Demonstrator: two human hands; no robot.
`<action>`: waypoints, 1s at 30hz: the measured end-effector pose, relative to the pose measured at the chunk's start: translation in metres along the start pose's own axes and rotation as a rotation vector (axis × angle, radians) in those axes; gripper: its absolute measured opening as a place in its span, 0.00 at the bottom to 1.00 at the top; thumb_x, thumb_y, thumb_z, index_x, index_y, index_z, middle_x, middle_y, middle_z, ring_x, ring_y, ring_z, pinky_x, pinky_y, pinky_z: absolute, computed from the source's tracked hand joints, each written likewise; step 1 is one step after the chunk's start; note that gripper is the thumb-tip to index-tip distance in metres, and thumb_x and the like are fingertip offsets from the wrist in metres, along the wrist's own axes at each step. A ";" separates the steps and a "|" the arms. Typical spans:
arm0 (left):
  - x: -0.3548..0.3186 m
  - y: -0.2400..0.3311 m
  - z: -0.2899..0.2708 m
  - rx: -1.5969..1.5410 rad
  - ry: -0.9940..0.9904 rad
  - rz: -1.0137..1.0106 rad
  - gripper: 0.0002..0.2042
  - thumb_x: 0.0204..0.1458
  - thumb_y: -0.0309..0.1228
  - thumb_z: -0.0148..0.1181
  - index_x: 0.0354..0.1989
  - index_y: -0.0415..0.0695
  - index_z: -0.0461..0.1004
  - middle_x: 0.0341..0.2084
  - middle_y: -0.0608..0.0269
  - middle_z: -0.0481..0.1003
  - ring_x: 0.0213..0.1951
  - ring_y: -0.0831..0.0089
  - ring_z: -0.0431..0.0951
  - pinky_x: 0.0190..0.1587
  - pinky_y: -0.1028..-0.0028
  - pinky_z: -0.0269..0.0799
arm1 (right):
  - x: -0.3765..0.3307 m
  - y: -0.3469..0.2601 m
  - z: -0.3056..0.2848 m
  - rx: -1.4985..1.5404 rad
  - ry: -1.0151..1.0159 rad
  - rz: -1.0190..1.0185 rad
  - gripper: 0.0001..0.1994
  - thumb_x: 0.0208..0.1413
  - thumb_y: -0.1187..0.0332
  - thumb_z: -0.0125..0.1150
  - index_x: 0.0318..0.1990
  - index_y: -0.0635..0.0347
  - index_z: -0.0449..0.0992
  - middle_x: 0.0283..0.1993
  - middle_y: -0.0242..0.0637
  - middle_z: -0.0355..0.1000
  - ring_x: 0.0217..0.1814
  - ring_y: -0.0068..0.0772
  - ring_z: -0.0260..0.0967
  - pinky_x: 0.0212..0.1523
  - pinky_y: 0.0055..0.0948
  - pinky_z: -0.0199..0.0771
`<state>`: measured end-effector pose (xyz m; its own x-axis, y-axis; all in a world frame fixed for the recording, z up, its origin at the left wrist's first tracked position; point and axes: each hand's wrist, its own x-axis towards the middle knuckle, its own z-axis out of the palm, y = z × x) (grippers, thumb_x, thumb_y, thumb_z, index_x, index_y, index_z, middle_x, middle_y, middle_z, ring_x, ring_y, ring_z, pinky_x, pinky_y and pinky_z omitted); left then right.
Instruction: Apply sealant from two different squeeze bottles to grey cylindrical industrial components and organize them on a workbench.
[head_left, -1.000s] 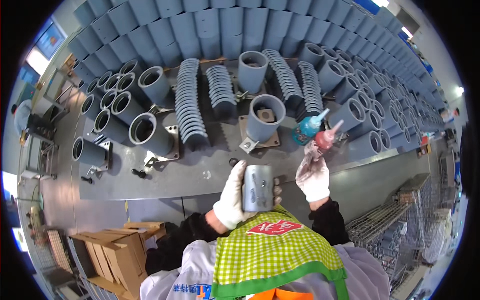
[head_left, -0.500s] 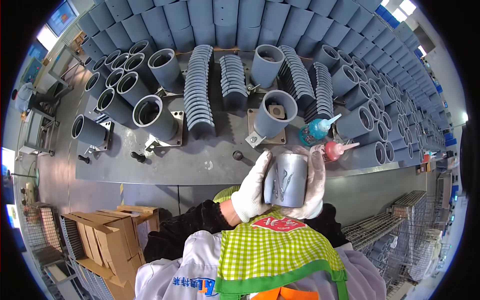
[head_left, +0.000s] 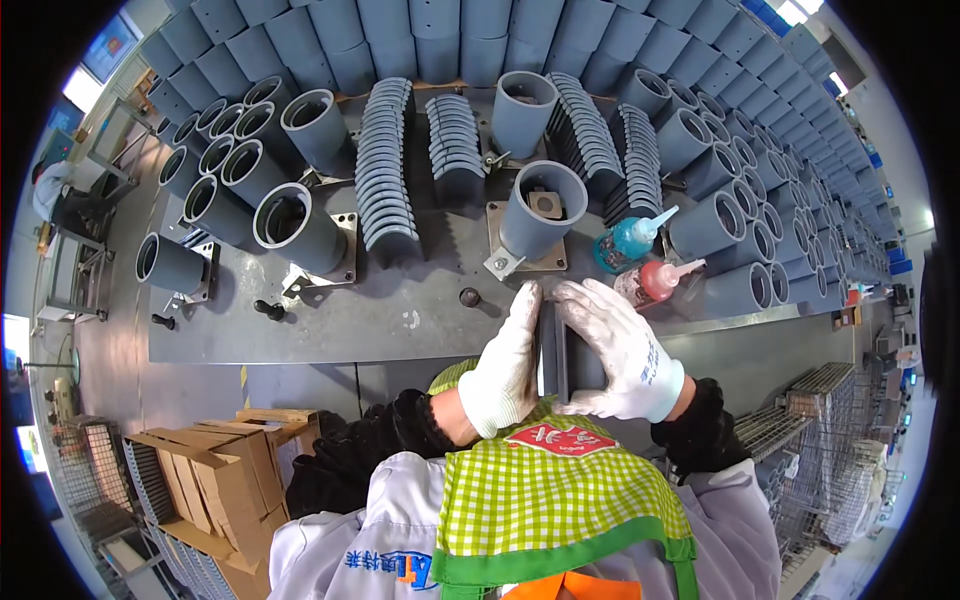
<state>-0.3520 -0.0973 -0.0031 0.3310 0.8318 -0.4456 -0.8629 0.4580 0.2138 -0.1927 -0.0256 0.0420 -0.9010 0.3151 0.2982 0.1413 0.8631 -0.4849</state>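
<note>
Both hands wear white gloves and press together around grey curved pipe pieces (head_left: 556,358), held close to my chest above the near edge of the metal bench (head_left: 330,325). My left hand (head_left: 508,360) covers the left side of the pieces. My right hand (head_left: 618,352) lies flat over their right side and top. Most of the grey pieces are hidden between the palms. Just beyond my right hand stand a red squeeze bottle (head_left: 652,280) and a blue squeeze bottle (head_left: 626,238).
A grey pipe socket (head_left: 540,210) stands on a bolted plate ahead of my hands. Rows of curved grey shells (head_left: 385,180) and many grey pipe sockets (head_left: 300,215) fill the bench. Cardboard boxes (head_left: 210,480) sit lower left, wire baskets (head_left: 800,430) lower right.
My right hand left the bottles and came back onto the grey piece. Both hands have drawn the pieces closer to my chest and closed over them.
</note>
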 end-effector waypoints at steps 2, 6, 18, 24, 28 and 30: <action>0.002 -0.002 -0.005 -0.063 0.006 -0.011 0.24 0.61 0.56 0.44 0.55 0.51 0.67 0.49 0.63 0.73 0.50 0.68 0.74 0.54 0.62 0.72 | -0.001 0.009 0.010 0.057 0.054 -0.042 0.46 0.40 0.50 0.71 0.63 0.67 0.58 0.64 0.54 0.60 0.66 0.57 0.58 0.66 0.51 0.55; 0.003 0.003 -0.008 -0.179 -0.069 -0.122 0.21 0.62 0.52 0.44 0.52 0.50 0.70 0.42 0.62 0.76 0.43 0.66 0.77 0.48 0.61 0.75 | -0.025 0.008 0.039 0.490 0.276 0.078 0.53 0.34 0.56 0.79 0.66 0.64 0.52 0.67 0.54 0.56 0.67 0.51 0.58 0.67 0.47 0.54; 0.005 0.002 -0.004 -0.187 -0.170 -0.063 0.27 0.58 0.59 0.46 0.55 0.52 0.68 0.52 0.63 0.73 0.54 0.66 0.72 0.57 0.59 0.66 | 0.039 -0.016 -0.028 -0.143 -0.357 0.055 0.47 0.34 0.57 0.73 0.64 0.64 0.56 0.58 0.52 0.63 0.61 0.53 0.61 0.63 0.47 0.58; 0.005 0.003 -0.002 -0.192 -0.139 -0.033 0.26 0.61 0.57 0.42 0.56 0.51 0.67 0.52 0.63 0.72 0.55 0.66 0.71 0.59 0.61 0.66 | 0.025 -0.008 -0.016 0.030 -0.198 0.084 0.49 0.33 0.54 0.73 0.65 0.64 0.57 0.61 0.52 0.61 0.65 0.53 0.58 0.66 0.49 0.54; 0.002 0.009 -0.017 -0.195 -0.167 -0.007 0.25 0.61 0.56 0.43 0.56 0.51 0.67 0.53 0.63 0.72 0.56 0.67 0.70 0.59 0.62 0.66 | 0.035 -0.006 -0.004 -0.083 -0.262 0.019 0.51 0.32 0.54 0.75 0.65 0.65 0.55 0.63 0.54 0.59 0.66 0.53 0.57 0.68 0.51 0.50; 0.007 0.009 -0.015 -0.243 -0.126 -0.037 0.25 0.62 0.54 0.42 0.56 0.48 0.67 0.53 0.60 0.72 0.54 0.65 0.72 0.58 0.60 0.68 | 0.016 0.027 0.012 0.320 -0.085 -0.012 0.52 0.35 0.58 0.78 0.66 0.66 0.52 0.64 0.54 0.57 0.66 0.48 0.58 0.67 0.47 0.53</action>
<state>-0.3636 -0.0917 -0.0173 0.3957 0.8554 -0.3343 -0.9106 0.4127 -0.0220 -0.2088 -0.0020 0.0237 -0.9348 0.2600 0.2420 0.0070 0.6946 -0.7194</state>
